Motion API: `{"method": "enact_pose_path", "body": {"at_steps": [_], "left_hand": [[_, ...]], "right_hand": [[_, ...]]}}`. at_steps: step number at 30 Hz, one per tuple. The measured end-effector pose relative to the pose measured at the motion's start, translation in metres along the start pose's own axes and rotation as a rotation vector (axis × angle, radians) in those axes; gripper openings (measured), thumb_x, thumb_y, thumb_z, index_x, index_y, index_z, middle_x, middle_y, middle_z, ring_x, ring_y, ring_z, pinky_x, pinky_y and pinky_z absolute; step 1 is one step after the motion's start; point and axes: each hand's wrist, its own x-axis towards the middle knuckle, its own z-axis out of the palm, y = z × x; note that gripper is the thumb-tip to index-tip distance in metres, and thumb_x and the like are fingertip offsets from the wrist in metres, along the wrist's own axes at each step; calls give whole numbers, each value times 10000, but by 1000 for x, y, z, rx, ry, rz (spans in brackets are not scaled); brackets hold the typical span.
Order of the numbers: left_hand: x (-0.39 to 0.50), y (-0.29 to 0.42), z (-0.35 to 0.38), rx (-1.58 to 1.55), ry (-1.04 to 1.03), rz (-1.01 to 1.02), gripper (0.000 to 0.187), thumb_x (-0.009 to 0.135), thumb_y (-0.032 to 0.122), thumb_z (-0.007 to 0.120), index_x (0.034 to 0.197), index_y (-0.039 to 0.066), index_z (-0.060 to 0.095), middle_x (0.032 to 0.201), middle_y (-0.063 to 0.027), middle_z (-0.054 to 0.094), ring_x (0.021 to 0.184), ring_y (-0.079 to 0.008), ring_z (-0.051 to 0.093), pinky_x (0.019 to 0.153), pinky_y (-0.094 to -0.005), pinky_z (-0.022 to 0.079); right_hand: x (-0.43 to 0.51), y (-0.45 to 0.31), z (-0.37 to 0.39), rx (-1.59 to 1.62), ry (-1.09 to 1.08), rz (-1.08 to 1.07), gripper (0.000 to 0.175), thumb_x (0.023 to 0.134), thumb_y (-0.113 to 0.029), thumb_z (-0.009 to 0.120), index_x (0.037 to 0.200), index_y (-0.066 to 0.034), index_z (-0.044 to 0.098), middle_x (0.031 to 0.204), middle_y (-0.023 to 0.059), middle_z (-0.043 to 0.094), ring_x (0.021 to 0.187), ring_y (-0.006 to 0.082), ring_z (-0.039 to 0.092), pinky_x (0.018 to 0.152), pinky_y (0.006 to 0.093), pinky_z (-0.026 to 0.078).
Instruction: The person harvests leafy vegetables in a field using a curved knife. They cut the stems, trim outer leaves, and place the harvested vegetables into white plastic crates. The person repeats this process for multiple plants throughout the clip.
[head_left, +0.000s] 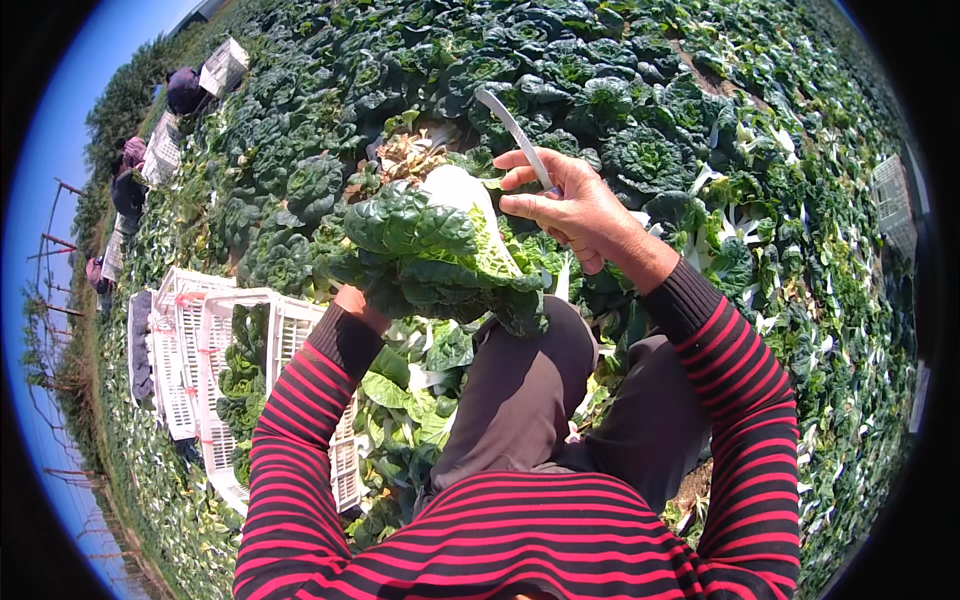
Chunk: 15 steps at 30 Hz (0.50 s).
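A leafy green head (420, 232), likely a cabbage with dark crinkled leaves and a bright white stem base, is held up in front of my knees. My left hand (361, 306) supports it from the left; its fingers are hidden under the leaves. To the right of the stem base is my right hand (574, 206), gripping a narrow curved knife (516, 129) whose blade points up and left. The knife's handle is mostly hidden in the palm. My right fingertips are close to the white base; whether they touch it, I cannot tell.
On my left stand white slatted plastic crates (217, 405), one holding green heads (244, 375). Uncut rows (555, 67) spread ahead, and cut leaves (731, 225) litter the ground to the right. Several people work farther off, one person (185, 90) beside a crate (225, 67).
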Motion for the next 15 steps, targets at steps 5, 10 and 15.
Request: {"method": "enact_pose_path", "body": {"at_steps": [5,10,15], "left_hand": [[15,2,-9,-21,-41,-65,493,1031,337,423,1405,16,426,1274,-187,590,1152,-304,619,933,-438,569],[-5,3,8,39,-17,-116,482,986,241,559,1397,8,460,1285,-167,598,1122,-238,633,946,-384,554],[-17,20,48,351,13,-142,458,927,207,632,1325,4,533,1246,-78,621,1052,-134,626,897,-278,529]], "right_hand": [[-2,-14,2,-156,-233,-243,521,828,-264,789,1290,-107,608,1210,93,588,1098,176,580,932,350,484],[-1,-32,3,-197,-195,-274,434,815,-250,795,1173,-62,636,1045,96,653,948,196,636,805,338,519],[-15,-40,5,-554,-33,-570,458,739,35,658,1188,19,568,1070,172,637,875,327,668,725,362,551]]}}
